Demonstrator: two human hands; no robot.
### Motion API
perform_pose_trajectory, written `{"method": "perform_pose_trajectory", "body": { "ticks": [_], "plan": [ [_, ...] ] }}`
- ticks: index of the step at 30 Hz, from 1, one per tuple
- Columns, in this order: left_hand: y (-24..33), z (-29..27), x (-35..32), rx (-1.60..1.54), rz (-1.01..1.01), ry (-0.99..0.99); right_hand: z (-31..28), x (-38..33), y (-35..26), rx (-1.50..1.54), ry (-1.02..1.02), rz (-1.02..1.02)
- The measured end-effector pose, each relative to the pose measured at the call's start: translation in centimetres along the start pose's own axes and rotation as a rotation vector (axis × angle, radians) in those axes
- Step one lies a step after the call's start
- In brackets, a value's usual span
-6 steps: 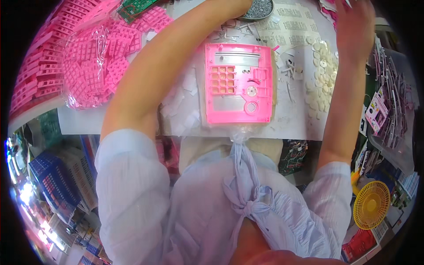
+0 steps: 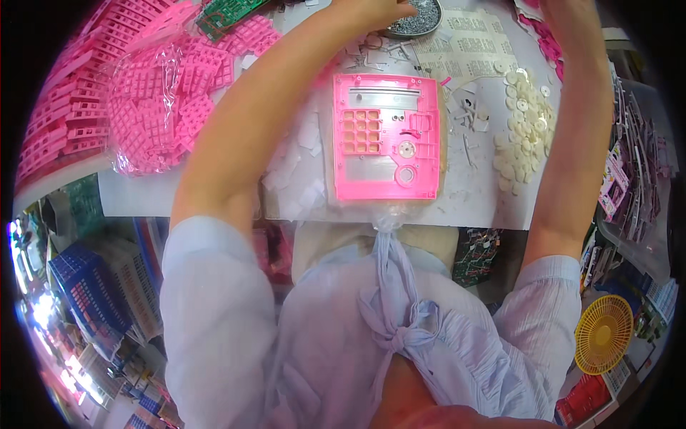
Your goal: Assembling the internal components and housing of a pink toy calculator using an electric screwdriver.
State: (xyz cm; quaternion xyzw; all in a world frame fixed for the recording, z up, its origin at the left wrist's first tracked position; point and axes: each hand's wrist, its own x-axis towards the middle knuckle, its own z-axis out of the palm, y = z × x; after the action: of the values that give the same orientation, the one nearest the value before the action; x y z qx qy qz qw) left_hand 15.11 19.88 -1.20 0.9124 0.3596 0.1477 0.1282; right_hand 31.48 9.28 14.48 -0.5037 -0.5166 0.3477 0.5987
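At the top edge my left hand (image 2: pixel 379 11) is curled at the left rim of a round dish (image 2: pixel 437 25) of small silvery metal pieces (image 2: pixel 418 18). Its fingertips are partly cut off, and whatever they pinch is too small to make out. Only the wrist end of my right hand (image 2: pixel 564 8) shows, beside bright pink small parts (image 2: pixel 547 43); its fingers lie outside the picture. Between my arms a pink plastic casing (image 2: pixel 386 171) lies with its ribbed inside facing up. It has a grid of keypad openings, a silvery strip and round fittings.
Bagged pink keypad pieces (image 2: pixel 143 114) and a green circuit board (image 2: pixel 229 14) lie at the left. Cream-coloured discs (image 2: pixel 522 129) are heaped beside my right forearm, near a printed sheet (image 2: pixel 464 46). Loose slivers (image 2: pixel 469 114) lie right of the casing. A yellow basket (image 2: pixel 604 334) stands low at right.
My right hand has moved up, its fingers leaving the picture. The left hand has shifted slightly left and up at the dish. The casing stays in place.
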Motion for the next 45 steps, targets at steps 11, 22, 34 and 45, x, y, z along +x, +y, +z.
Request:
{"method": "perform_pose_trajectory", "body": {
  "ticks": [11, 22, 34, 45],
  "plan": [
    [8.1, -1.7, -19.4, -0.463, 0.265, 0.185, 2.2, -15.5, 3.2, 0.523, -0.288, -0.210],
    [8.8, -1.9, -20.2, -0.561, 0.176, 0.166, 4.2, -17.0, 2.7, 0.524, -0.265, -0.143],
    [7.0, -1.7, -19.7, -0.197, 0.457, 0.053, 4.7, -17.8, 7.8, 0.503, -0.105, -0.094],
    [7.4, -2.0, -20.2, 0.077, 0.618, 0.051, 5.0, -18.1, 9.8, 0.135, -0.337, -0.241]
  ]
}}
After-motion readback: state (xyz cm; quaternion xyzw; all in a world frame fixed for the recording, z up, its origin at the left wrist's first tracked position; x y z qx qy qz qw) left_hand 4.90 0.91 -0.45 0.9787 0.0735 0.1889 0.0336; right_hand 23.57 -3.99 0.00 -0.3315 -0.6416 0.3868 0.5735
